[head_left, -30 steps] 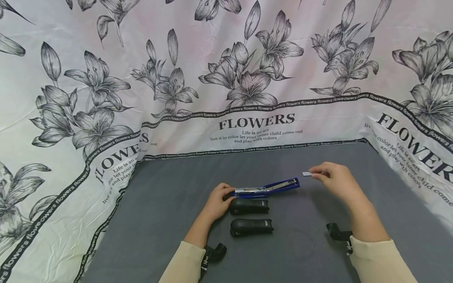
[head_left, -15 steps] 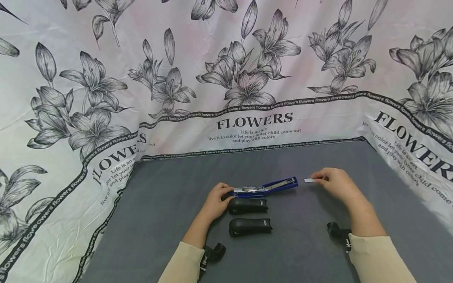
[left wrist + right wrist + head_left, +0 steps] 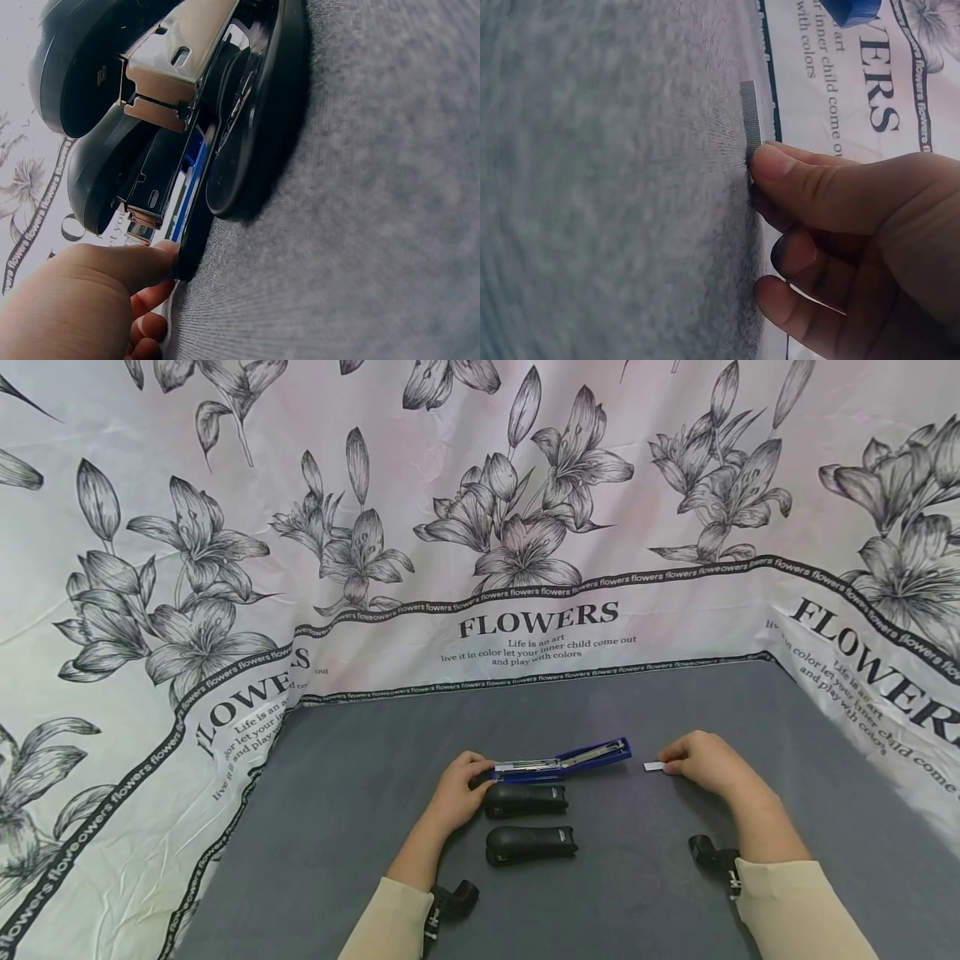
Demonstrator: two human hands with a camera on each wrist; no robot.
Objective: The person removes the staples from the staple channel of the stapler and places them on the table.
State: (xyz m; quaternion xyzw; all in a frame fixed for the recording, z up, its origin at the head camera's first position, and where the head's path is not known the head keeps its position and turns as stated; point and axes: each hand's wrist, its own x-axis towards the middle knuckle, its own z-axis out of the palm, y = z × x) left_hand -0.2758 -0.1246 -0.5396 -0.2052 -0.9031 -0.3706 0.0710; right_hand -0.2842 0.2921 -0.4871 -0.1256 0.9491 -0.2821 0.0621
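A blue stapler (image 3: pixel 528 777) lies opened out on the grey tabletop, its top part swung back to the right. My left hand (image 3: pixel 455 789) grips its left end between thumb and fingers. In the left wrist view, the thumb (image 3: pixel 142 262) covers that end, beside a black stapler. To the right of the blue stapler, my right hand (image 3: pixel 705 764) pinches a short strip of staples (image 3: pixel 654 767) between thumb and forefinger. The right wrist view shows the strip (image 3: pixel 750 112) jutting past the fingertips, close over the cloth.
Just in front of the blue stapler lies one black stapler (image 3: pixel 525 800), with a second black stapler (image 3: pixel 531 845) nearer me. A white curtain (image 3: pixel 540 635) printed with flowers surrounds the grey tabletop (image 3: pixel 360 760) at the back and sides.
My right hand has come down and nearer me with the staple strip, closer to the tabletop. The left hand and the staplers have stayed in place.
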